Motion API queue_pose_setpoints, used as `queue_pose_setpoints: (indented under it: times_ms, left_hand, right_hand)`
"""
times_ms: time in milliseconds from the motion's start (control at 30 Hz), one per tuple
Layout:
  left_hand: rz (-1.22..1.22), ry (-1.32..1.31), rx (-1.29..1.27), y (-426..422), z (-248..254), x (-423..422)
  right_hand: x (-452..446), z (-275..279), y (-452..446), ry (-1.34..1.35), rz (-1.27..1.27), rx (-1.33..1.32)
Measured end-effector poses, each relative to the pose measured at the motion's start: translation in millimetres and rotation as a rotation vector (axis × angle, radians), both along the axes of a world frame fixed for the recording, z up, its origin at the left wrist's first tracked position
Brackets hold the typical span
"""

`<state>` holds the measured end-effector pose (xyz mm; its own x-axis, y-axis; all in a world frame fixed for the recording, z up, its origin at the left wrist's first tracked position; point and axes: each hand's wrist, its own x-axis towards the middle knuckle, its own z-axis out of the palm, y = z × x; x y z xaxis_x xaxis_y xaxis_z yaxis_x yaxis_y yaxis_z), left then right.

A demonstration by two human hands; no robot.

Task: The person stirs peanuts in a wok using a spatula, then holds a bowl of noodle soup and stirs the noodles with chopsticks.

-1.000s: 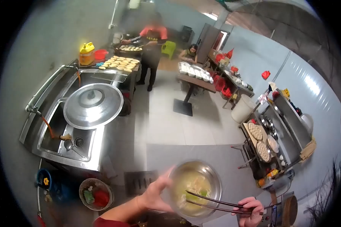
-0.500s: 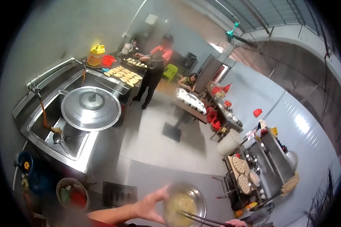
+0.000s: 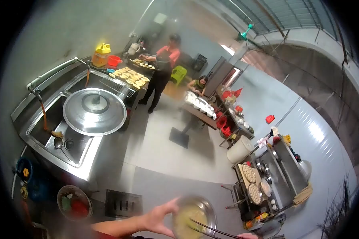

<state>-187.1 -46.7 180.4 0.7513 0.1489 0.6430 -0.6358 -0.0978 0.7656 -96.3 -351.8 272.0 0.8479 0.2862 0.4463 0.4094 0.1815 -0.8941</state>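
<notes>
At the bottom of the head view, my left hand (image 3: 157,218) grips the side of a round metal bowl (image 3: 212,214). Pale yellowish broth (image 3: 187,223) with something light green lies inside it. Dark chopsticks (image 3: 215,230) reach into the bowl from the right, their tips in the broth. My right hand (image 3: 248,236) is closed on their far end and is mostly cut off by the frame's lower edge.
A large metal lid (image 3: 95,113) rests over the sink (image 3: 77,159) at left. A waste bucket (image 3: 73,203) stands below. Beyond, a person (image 3: 167,59) works at a pan; another sits by a table (image 3: 205,118). Shelves (image 3: 283,171) with round trays stand at right.
The view has tilted and shifted, so the bowl and both hands now sit lower in the frame. Much of my right hand has left view. The standing person's arms have moved over the pan.
</notes>
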Motion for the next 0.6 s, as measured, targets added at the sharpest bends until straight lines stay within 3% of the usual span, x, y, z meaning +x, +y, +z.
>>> queue_pose_setpoints:
  times_ms: [133, 300, 600]
  left_hand:
    - [0.035, -0.019, 0.053, 0, -10, 4]
    - [-0.03, -0.036, 0.012, -1, -4, 3]
    - [-0.028, 0.005, 0.03, -7, 0, -1]
  right_hand:
    - [-1, -1, -3, -0.037, -0.026, -0.017]
    - [-1, 2, -4, 0.102, -0.012, 0.166]
    - [-9, 6, -4, 0.149, 0.002, 0.169]
